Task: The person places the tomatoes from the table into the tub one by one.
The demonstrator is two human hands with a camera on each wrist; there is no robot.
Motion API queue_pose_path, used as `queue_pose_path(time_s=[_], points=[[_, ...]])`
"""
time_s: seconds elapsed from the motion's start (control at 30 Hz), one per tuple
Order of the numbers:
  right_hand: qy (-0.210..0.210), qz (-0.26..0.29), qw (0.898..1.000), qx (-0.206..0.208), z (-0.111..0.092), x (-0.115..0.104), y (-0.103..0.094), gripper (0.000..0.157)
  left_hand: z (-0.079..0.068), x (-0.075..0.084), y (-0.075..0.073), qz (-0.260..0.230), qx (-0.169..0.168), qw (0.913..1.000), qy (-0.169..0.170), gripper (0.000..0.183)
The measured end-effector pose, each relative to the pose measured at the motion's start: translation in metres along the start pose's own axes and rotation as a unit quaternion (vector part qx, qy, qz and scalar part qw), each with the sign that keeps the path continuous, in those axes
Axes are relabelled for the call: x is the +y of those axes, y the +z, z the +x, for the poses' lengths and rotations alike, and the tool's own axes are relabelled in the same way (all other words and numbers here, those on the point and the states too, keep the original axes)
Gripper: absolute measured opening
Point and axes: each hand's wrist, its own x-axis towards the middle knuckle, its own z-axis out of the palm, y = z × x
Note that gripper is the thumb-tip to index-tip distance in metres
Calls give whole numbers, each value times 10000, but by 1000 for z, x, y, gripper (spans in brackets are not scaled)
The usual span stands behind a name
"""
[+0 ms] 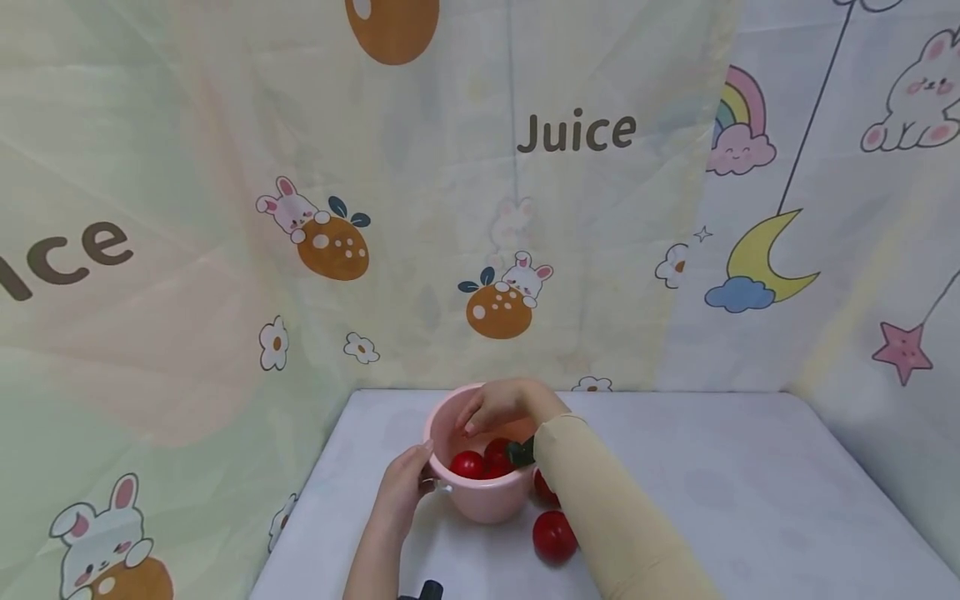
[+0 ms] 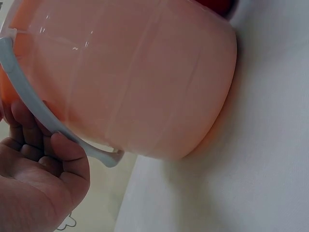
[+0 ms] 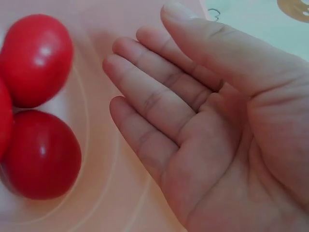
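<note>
A pink bucket (image 1: 489, 502) stands on the white table with several smooth, round red fruit-like balls (image 1: 467, 464) in it. My left hand (image 1: 402, 482) grips the bucket's left side at the rim. In the left wrist view, its fingers curl by the grey-white handle (image 2: 36, 104) against the wall. My right hand (image 1: 497, 403) reaches over the rim into the bucket. Seen from the right wrist, the palm (image 3: 212, 145) faces the camera, fingers extended and holding nothing, apart from the red balls (image 3: 41, 154) at the left.
Two more red balls lie on the table (image 1: 712, 483) right of the bucket, one in front (image 1: 553, 537) and another (image 1: 546, 492) partly behind my right sleeve (image 1: 615, 517). A printed curtain (image 1: 420, 250) hangs behind and along the sides.
</note>
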Motion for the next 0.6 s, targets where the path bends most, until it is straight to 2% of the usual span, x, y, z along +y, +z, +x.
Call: queue_pose_path(time_s=[0.23,0.4,0.6], points=[[-42,-206,9997,104,-4,1,-1,33,-2,0,3,15,11,10000,-61,59],[-559,-477,9968,302,-16,-6,-8,36,-3,0,3,43,63,10000,13,57],[-985,-540,9922,544,-39,-4,-32,38,-2,2,0,73,110,9999,-6,58]])
